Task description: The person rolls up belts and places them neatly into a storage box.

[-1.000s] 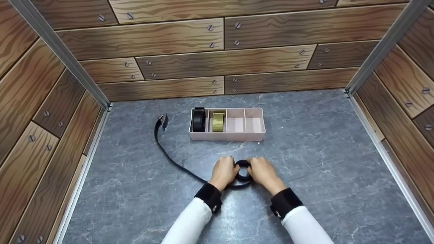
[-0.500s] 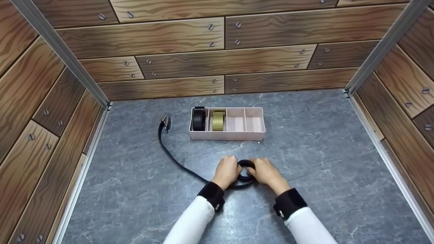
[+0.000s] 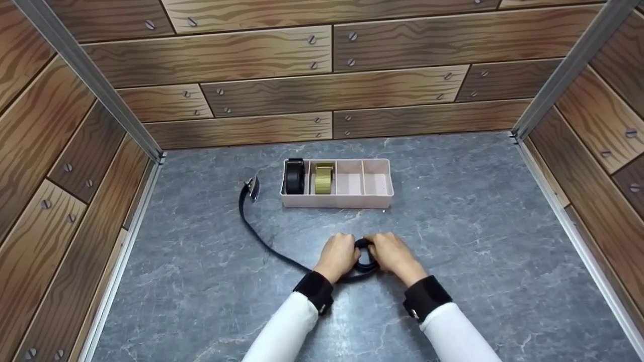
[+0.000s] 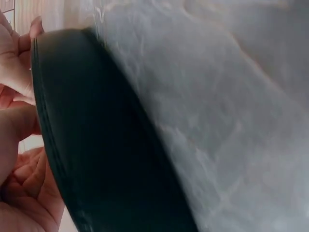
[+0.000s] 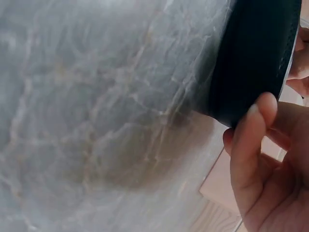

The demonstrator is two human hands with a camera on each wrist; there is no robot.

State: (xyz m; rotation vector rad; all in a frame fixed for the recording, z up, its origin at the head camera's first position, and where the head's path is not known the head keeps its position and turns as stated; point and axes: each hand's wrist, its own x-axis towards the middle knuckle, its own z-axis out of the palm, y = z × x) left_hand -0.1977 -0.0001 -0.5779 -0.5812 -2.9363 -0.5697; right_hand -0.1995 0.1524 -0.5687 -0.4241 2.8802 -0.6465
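A black belt (image 3: 251, 232) lies curved across the grey surface, its silver buckle (image 3: 254, 188) at the far left end. The other end is wound into a small coil (image 3: 362, 243) standing on edge between both hands. My left hand (image 3: 338, 256) holds the coil's left side with curled fingers. On its right side, my right hand (image 3: 394, 255) pinches the coil. Up close, the right wrist view has the thumb and fingers at the edge of the dark stitched strap (image 5: 260, 58). In the left wrist view the strap (image 4: 96, 130) partly hides the fingers.
Beyond the hands stands a pale pink box (image 3: 337, 202) with several compartments. A black coil (image 3: 295, 177) sits in its leftmost compartment, and a gold ribbed coil (image 3: 324, 179) in the one beside it. Wood-patterned walls (image 3: 392, 90) enclose the surface.
The buckle end has slid a little to the right and nearer. My left hand has shifted slightly right; the right hand moved off to the right and came back to the coil.
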